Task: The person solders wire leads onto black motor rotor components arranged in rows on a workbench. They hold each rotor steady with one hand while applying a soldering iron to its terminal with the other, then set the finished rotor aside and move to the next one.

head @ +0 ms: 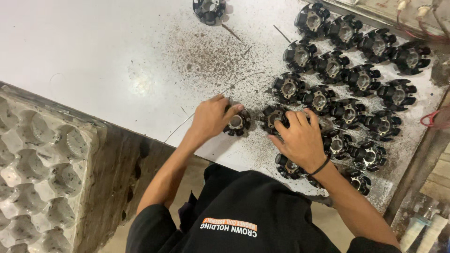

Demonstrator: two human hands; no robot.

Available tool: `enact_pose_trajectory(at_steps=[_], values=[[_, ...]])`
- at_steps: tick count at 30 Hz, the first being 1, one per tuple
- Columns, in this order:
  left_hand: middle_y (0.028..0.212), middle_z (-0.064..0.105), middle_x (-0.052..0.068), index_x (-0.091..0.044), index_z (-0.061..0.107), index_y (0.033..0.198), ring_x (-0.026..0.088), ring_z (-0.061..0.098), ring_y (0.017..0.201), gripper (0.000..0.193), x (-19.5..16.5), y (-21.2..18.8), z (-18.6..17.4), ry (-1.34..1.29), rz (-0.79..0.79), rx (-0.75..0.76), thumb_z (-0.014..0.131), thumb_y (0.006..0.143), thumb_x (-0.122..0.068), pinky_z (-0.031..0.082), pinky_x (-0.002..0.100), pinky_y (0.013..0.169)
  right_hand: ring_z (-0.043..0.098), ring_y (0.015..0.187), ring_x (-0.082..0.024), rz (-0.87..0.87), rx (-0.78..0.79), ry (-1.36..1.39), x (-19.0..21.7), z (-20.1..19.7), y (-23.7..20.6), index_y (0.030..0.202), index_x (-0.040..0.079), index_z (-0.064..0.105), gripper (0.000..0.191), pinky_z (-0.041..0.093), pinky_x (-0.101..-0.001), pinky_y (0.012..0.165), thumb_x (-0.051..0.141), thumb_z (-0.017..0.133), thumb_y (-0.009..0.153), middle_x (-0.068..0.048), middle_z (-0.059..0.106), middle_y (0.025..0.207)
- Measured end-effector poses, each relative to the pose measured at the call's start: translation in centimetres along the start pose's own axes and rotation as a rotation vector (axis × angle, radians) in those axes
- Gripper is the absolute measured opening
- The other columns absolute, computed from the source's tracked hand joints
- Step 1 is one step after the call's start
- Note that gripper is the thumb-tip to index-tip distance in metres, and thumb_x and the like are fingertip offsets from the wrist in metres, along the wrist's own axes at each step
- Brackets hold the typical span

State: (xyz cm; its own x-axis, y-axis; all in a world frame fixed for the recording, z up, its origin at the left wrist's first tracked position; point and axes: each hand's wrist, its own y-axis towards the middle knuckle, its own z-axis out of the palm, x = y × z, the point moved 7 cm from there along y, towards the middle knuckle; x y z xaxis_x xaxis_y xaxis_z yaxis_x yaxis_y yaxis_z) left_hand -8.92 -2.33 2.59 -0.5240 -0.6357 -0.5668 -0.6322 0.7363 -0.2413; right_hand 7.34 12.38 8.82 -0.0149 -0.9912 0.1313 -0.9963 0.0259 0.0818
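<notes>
My left hand (211, 117) rests on a black star-shaped stator core (237, 123) with a metal hub, fingers curled over its top. My right hand (301, 138) lies just to its right, fingers spread over a second black core (273, 116) and the cores behind it; a dark band circles that wrist. Both cores sit on the white, speckled table (93, 56). Several more identical cores (349, 70) stand in slanted rows across the right side of the table.
One lone core (209, 9) sits at the table's far edge. A thin wire (220, 93) lies across the dirty middle patch. A grey moulded pulp tray (37, 173) stands at lower left. Red wiring (433, 119) hangs at the right edge.
</notes>
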Motion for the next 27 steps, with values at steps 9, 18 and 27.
enact_pose_trajectory(at_steps=[9,18,27], values=[[0.138,0.055,0.019,0.003,0.05,0.136,0.039,0.055,0.118,0.093,-4.8,-5.6,0.5,-0.136,0.261,-0.226,0.092,0.066,-0.042,0.048,0.048,0.102,0.056,0.111,-0.031,0.018,0.032,0.02,-0.3,0.4,-0.2,0.106,0.011,0.073,0.038,0.042,-0.049,0.096,0.041,0.079,0.082,-0.013,0.062,0.114],[0.142,0.052,0.019,-0.011,0.063,0.129,0.042,0.05,0.133,0.074,-8.0,-8.2,3.9,-0.179,0.657,0.067,0.086,0.059,-0.016,0.048,0.048,0.108,0.056,0.116,-0.032,-0.005,-0.018,0.033,-0.8,0.1,-0.6,0.103,0.011,0.072,0.036,0.042,-0.0487,0.093,0.036,0.081,0.078,-0.015,0.061,0.122],[0.136,0.05,0.02,-0.01,0.064,0.122,0.041,0.051,0.121,0.066,-7.8,-7.2,3.7,-0.252,0.592,0.126,0.092,0.066,-0.028,0.048,0.048,0.103,0.056,0.116,-0.032,-0.111,-0.054,0.271,-1.4,-1.0,-0.3,0.103,0.011,0.075,0.036,0.04,-0.052,0.101,0.034,0.082,0.076,-0.014,0.063,0.121]])
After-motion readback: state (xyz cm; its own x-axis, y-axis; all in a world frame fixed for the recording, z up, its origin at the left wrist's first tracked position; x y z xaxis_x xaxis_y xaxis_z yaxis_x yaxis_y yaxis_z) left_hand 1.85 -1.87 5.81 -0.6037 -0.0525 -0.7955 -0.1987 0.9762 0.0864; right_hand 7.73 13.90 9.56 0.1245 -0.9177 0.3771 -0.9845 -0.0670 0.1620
